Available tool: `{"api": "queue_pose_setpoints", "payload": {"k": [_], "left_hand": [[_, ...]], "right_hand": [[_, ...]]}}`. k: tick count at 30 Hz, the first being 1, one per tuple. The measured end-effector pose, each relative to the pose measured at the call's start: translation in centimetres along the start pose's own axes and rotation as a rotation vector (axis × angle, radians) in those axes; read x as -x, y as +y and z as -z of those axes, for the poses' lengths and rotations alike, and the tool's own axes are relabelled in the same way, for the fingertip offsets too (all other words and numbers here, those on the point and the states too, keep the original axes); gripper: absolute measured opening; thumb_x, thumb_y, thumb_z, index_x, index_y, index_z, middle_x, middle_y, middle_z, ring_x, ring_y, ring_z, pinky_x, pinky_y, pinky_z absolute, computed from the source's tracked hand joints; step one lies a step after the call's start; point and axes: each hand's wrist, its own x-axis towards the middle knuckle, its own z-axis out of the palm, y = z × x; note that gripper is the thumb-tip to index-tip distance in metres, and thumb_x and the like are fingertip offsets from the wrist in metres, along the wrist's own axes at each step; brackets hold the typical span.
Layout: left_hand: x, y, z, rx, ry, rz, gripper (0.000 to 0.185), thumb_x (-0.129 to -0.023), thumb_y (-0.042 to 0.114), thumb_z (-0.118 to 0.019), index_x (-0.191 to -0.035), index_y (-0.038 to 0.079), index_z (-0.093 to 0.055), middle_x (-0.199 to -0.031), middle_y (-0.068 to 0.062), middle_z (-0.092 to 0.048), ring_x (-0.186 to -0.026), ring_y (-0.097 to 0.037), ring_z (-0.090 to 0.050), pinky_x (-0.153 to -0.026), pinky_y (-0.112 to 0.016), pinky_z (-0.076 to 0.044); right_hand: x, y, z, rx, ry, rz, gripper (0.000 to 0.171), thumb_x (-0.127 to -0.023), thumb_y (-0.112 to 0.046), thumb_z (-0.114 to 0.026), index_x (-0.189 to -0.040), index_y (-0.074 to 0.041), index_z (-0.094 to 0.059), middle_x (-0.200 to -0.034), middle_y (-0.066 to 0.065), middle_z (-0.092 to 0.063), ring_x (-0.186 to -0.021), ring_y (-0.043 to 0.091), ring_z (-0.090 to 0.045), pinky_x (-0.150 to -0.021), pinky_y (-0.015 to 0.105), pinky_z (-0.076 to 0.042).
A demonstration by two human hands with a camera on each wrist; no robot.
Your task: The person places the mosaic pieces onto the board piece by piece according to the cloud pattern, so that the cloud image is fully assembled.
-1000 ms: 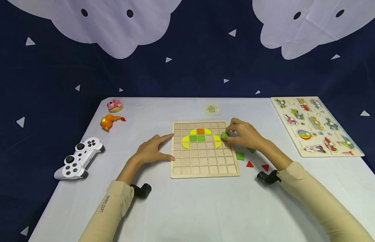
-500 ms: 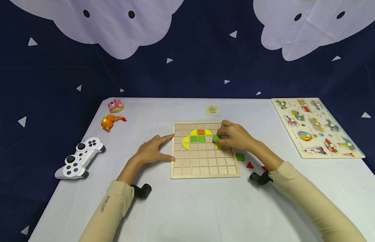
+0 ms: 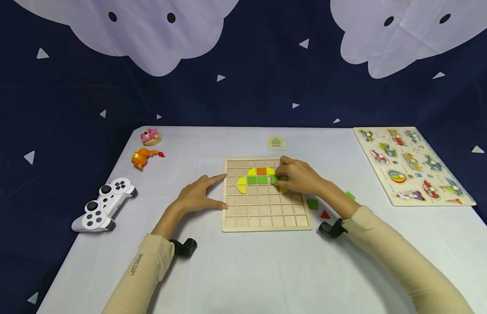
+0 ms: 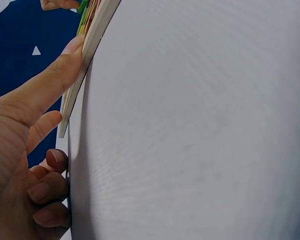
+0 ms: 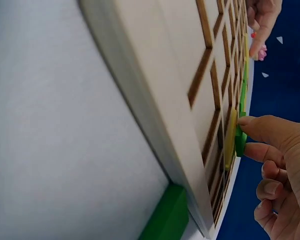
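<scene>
While the left hand (image 3: pixel 196 197) lies open against the board's (image 3: pixel 263 218) edge, the right hand (image 3: pixel 300 176) pinches a green tile (image 3: pixel 276 179) flat over it

Left hand (image 3: pixel 196 196) rests with forefinger and thumb extended; right hand (image 3: pixel 300 176) in pinching grip.

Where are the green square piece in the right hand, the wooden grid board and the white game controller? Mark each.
green square piece (image 3: pixel 276 179), head view, its visible top face.
wooden grid board (image 3: pixel 263 224), head view, near frame edge.
white game controller (image 3: pixel 104 205), head view, middle of the body.
</scene>
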Motion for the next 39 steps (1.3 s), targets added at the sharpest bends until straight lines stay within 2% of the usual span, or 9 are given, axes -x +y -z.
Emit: {"api": "queue_pose_setpoints", "payload": {"k": [4, 9, 15, 19, 25, 29, 33, 35, 39], "left_hand": [[-0.1, 0.2, 0.0, 0.001, -0.001, -0.004, 0.097, -0.07, 0.055, -0.084, -0.153, 0.031, -0.039, -0.09, -0.005, -0.044, -0.074, -0.018, -0.04, -0.063, -0.032, -0.03], [-0.1, 0.6, 0.2, -0.003, 0.003, -0.014, 0.097, -0.07, 0.054, -0.084, -0.153, 0.031, -0.039, -0.089, -0.005, -0.044, -0.073, -0.018, -0.039, -0.062, -0.032, -0.029], [0.0, 0.8, 0.3, -0.004, 0.007, -0.023, 0.097, -0.07, 0.055, -0.084, -0.153, 0.032, -0.039, -0.089, -0.005, -0.043, -0.072, -0.017, -0.037, -0.062, -0.032, -0.028], [0.0, 0.6, 0.2, -0.006, 0.011, -0.016, 0.098, -0.07, 0.055, -0.085, -0.153, 0.032, -0.039, -0.088, -0.004, -0.043, -0.072, -0.017, -0.037, -0.062, -0.032, -0.028], [0.0, 0.4, 0.0, -0.01, 0.014, -0.006, 0.098, -0.069, 0.055, -0.085, -0.153, 0.033, -0.039, -0.089, -0.004, -0.042, -0.072, -0.018, -0.037, -0.063, -0.033, -0.03], [0.0, 0.5, -0.1, -0.003, 0.008, -0.001, 0.099, -0.069, 0.055, -0.085, -0.153, 0.033, -0.039, -0.089, -0.005, -0.043, -0.073, -0.018, -0.038, -0.064, -0.033, -0.03], [0.0, 0.4, -0.1, 0.001, 0.003, 0.007, 0.099, -0.069, 0.056, -0.085, -0.153, 0.033, -0.038, -0.09, -0.005, -0.044, -0.074, -0.018, -0.039, -0.064, -0.033, -0.03], [0.1, 0.3, -0.1, -0.001, 0.003, 0.012, 0.099, -0.069, 0.056, -0.085, -0.153, 0.033, -0.038, -0.091, -0.005, -0.044, -0.074, -0.019, -0.039, -0.064, -0.033, -0.03], [0.1, 0.3, 0.0, -0.004, -0.001, 0.014, 0.099, -0.069, 0.055, -0.085, -0.153, 0.032, -0.038, -0.091, -0.005, -0.044, -0.074, -0.019, -0.039, -0.064, -0.033, -0.03]], "right_hand": [[-0.1, -0.1, 0.0, 0.007, -0.014, -0.007, 0.027, -0.086, -0.022, -0.078, -0.104, -0.002, -0.076, -0.094, 0.006, -0.059, -0.078, 0.016, -0.055, -0.073, 0.035, -0.049], [-0.1, 0.0, 0.1, -0.073, -0.033, -0.052, 0.018, -0.088, -0.019, -0.076, -0.1, -0.005, -0.075, -0.095, 0.005, -0.059, -0.079, 0.017, -0.054, -0.073, 0.037, -0.049], [0.0, -0.1, 0.1, -0.13, -0.04, -0.107, 0.012, -0.09, -0.018, -0.073, -0.098, -0.009, -0.074, -0.087, 0.003, -0.053, -0.075, 0.017, -0.046, -0.068, 0.034, -0.042], [0.1, -0.2, 0.1, -0.095, -0.043, -0.097, 0.014, -0.091, -0.02, -0.074, -0.099, -0.01, -0.075, -0.084, 0.003, -0.051, -0.072, 0.016, -0.043, -0.063, 0.032, -0.039], [0.3, -0.3, 0.4, -0.03, -0.006, -0.048, 0.022, -0.087, -0.023, -0.078, -0.103, -0.007, -0.077, -0.086, 0.004, -0.059, -0.071, 0.014, -0.047, -0.065, 0.031, -0.041], [1.4, 0.1, 0.9, 0.008, 0.067, -0.032, 0.027, -0.087, -0.023, -0.077, -0.106, -0.005, -0.077, -0.089, 0.006, -0.061, -0.071, 0.015, -0.053, -0.067, 0.032, -0.045], [3.2, 1.1, 1.5, 0.012, 0.138, -0.078, 0.024, -0.087, -0.02, -0.076, -0.105, -0.004, -0.077, -0.087, 0.006, -0.06, -0.072, 0.019, -0.055, -0.065, 0.034, -0.045], [4.2, 1.8, 1.7, 0.019, 0.142, -0.107, 0.024, -0.086, -0.019, -0.077, -0.104, -0.004, -0.077, -0.087, 0.006, -0.059, -0.072, 0.019, -0.054, -0.063, 0.033, -0.044], [6.2, 2.9, 1.9, 0.036, 0.097, -0.162, 0.027, -0.086, -0.022, -0.078, -0.105, -0.004, -0.078, -0.088, 0.004, -0.058, -0.07, 0.015, -0.049, -0.062, 0.03, -0.042]]}}
